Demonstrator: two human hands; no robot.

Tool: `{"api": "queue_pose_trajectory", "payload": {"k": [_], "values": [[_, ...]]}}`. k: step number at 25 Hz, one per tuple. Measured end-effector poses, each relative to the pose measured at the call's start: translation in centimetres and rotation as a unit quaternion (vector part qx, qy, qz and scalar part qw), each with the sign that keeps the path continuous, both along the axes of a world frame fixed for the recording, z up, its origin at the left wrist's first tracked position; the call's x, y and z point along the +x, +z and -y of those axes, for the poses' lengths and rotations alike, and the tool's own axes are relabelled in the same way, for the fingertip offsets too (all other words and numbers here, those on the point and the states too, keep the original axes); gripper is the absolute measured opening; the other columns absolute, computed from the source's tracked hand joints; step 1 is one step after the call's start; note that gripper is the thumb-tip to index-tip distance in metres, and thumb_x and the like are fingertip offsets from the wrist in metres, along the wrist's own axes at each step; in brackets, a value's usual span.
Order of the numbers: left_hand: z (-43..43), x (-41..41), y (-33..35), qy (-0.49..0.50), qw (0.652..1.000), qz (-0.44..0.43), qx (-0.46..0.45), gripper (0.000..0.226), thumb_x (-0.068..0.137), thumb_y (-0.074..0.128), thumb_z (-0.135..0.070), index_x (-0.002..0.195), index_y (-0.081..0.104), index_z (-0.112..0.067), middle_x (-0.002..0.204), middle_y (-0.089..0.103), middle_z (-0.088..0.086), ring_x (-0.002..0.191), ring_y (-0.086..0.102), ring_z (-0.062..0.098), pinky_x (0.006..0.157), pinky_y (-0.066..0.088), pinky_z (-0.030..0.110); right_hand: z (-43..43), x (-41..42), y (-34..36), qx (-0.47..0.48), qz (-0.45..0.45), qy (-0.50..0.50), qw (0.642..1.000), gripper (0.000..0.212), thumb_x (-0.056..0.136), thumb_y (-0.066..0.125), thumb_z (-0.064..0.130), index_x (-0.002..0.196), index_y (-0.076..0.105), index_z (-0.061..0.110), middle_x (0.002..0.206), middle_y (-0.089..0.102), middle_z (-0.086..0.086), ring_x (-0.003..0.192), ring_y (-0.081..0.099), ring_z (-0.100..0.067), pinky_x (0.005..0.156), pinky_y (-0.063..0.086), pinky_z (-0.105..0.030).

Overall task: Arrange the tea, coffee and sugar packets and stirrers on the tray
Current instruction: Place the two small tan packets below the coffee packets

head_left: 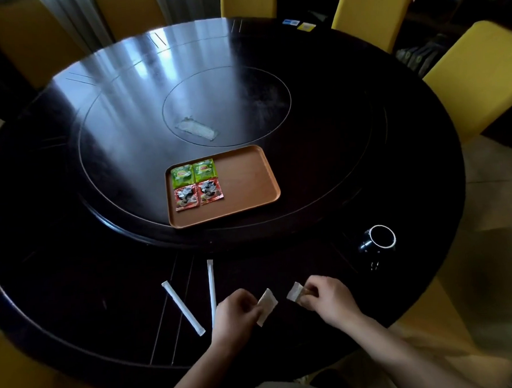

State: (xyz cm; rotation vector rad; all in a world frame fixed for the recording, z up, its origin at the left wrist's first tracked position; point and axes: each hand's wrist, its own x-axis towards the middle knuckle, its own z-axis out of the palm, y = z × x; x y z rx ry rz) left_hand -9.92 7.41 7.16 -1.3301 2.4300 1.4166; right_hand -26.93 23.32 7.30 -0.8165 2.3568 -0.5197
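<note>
- Head view, hands: the left hand pinches one pale sugar packet by its edge, and the right hand pinches a second sugar packet the same way. Both packets are lifted near the table's front edge, well apart from the tray.
- Head view, task things: two green tea packets lie side by side at the tray's far left, with two red coffee packets just in front of them. The tray's right half is bare. Two wrapped stirrers are off the tray, on the dark table beside the left hand.
- Risks: each packet hangs from a light fingertip pinch, so a long reach to the tray could let one slip or land crooked. A careless drop might nudge the neat rows of tea and coffee. The left wrist sits right over one stirrer and could roll it toward the edge. The black mug stands near the right arm's path and might get knocked.
- Writing: the green packets carry a small yellow-and-red badge, and the red ones a dark cup picture with white lettering; neither is sharp enough to read. The sugar packets and stirrer wrappers show no legible print.
</note>
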Motion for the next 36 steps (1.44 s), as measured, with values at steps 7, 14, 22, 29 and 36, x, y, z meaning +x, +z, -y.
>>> {"api": "queue_pose_trajectory", "payload": {"k": [7, 14, 22, 29, 36], "values": [[6.3, 1.8, 3.5, 0.105, 0.992, -0.068, 0.025, 0.012, 0.08, 0.081, -0.016, 0.076, 0.071, -0.022, 0.075, 0.074, 0.002, 0.07, 0.072, 0.014, 0.062, 0.061, 0.028, 5.6, -0.4, 3.3, -0.082, 0.076, -0.058, 0.992, 0.01, 0.081, 0.076, 0.028, 0.076, 0.068, 0.028, 0.076, 0.069, 0.009, 0.074, 0.064, -0.004, 0.064, 0.041, -0.016], [14.5, 1.5, 5.2, 0.171, 0.981, -0.096, 0.011, 0.014, 0.08, 0.081, -0.016, 0.073, 0.072, -0.023, 0.071, 0.074, 0.003, 0.063, 0.072, 0.018, 0.062, 0.062, 0.043, 15.5, -2.0, 5.4, -0.119, 0.064, -0.041, 0.99, 0.005, 0.082, 0.075, 0.025, 0.079, 0.07, 0.023, 0.078, 0.07, 0.009, 0.076, 0.064, -0.005, 0.066, 0.047, -0.024], [20.2, 1.3, 4.5, 0.226, 0.966, -0.123, 0.028, 0.013, 0.082, 0.08, -0.016, 0.073, 0.073, -0.023, 0.07, 0.074, 0.002, 0.062, 0.07, 0.016, 0.059, 0.058, 0.036, 26.4, -5.1, 5.9, -0.082, -0.005, 0.046, 0.996, 0.021, 0.088, 0.067, 0.018, 0.109, 0.071, 0.022, 0.108, 0.072, 0.004, 0.102, 0.063, -0.017, 0.077, 0.046, -0.028], [21.7, 2.2, 4.0, 0.275, 0.954, -0.118, 0.019, 0.011, 0.083, 0.079, -0.017, 0.076, 0.073, -0.022, 0.071, 0.073, 0.003, 0.065, 0.07, 0.017, 0.055, 0.055, 0.025, 32.0, -3.3, 3.1, -0.072, -0.084, 0.187, 0.976, 0.026, 0.089, 0.065, 0.012, 0.114, 0.067, 0.02, 0.109, 0.066, -0.001, 0.104, 0.057, -0.024, 0.083, 0.051, -0.041], [22.3, 2.4, 3.7, 0.296, 0.947, -0.12, 0.022, 0.01, 0.084, 0.078, -0.016, 0.078, 0.073, -0.022, 0.073, 0.073, 0.005, 0.069, 0.071, 0.022, 0.058, 0.057, 0.028, 31.2, -3.0, 1.3, -0.08, -0.157, 0.139, 0.975, 0.02, 0.084, 0.074, 0.021, 0.102, 0.07, 0.013, 0.101, 0.063, -0.003, 0.097, 0.057, -0.024, 0.08, 0.047, -0.033]]}}
